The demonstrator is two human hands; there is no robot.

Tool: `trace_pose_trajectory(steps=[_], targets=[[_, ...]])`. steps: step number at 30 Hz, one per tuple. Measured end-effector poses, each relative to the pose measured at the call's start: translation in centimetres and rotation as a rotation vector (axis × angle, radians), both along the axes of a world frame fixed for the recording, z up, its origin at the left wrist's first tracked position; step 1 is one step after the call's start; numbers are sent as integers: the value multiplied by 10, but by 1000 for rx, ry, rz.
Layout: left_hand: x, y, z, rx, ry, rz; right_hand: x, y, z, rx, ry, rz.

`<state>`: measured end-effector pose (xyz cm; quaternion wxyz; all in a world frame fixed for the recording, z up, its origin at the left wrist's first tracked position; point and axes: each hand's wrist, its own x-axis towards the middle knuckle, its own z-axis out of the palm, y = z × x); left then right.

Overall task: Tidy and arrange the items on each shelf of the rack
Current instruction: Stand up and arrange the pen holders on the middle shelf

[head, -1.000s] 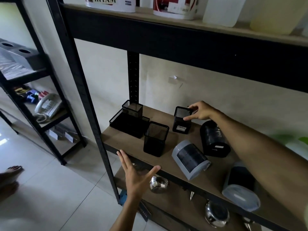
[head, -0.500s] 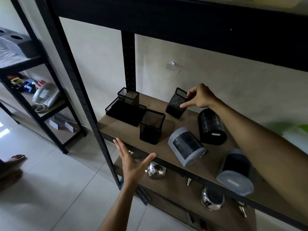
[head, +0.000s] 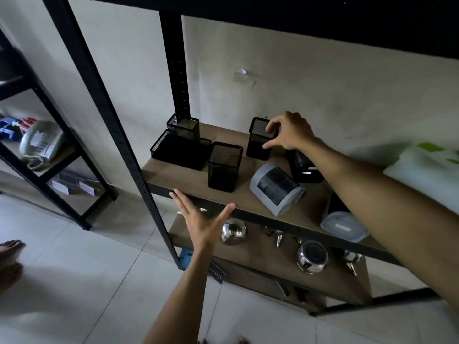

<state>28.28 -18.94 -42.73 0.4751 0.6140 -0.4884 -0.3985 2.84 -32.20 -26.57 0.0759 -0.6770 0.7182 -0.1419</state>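
On the wooden shelf [head: 173, 175] a black mesh pen cup [head: 257, 145] stands upright near the back. My right hand [head: 291, 131] grips its right rim and side with thumb and fingers. A second mesh pen cup [head: 224, 167] stands nearer the front, and a black mesh desk organizer [head: 178, 148] sits in the back left corner. My left hand [head: 202, 219] hovers with fingers spread at the shelf's front edge and holds nothing.
A grey dispenser [head: 275, 188] lies on its side mid-shelf, a black one [head: 304, 167] behind it, another grey one [head: 344, 225] at the right under my forearm. Steel kettles [head: 233, 230] sit on the lower shelf. A second rack with a telephone [head: 41, 142] stands left.
The rear mesh cup was tipped over by my right hand half a second ago and now stands upright. The view has dipped downward. My left hand stays spread at the shelf edge.
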Motion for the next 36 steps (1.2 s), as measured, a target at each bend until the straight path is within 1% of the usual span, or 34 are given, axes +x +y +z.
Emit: trace_pose_trajectory(steps=[3,5,6,8,11,12,14,23,29,33,36], targets=[[0,0,1,-4,-1,1,-5,15,9,-86,-40,-20],[0,0,1,-1,-4,2,-7,32,19,-89,-116,-19],[1,0,1,1,-1,6,-6,41,25,-42,-177,-14],[1,1,0,1,6,9,-6,59,31,156,-268,15],[-1,2,-2,7,7,12,-5,78,31,477,-303,28],[-1,3,-2,11,3,11,-5,83,29,549,-325,23],[-2,2,-3,15,-1,3,-3,93,25,621,-382,10],[-2,2,-1,14,-3,-5,-7,104,1,657,-555,-52],[-1,3,0,28,5,-17,-4,100,1,703,-560,-35],[0,4,1,36,-5,-18,-3,102,2,674,-595,-41],[1,4,0,33,1,-22,-6,111,-1,593,-620,-29]])
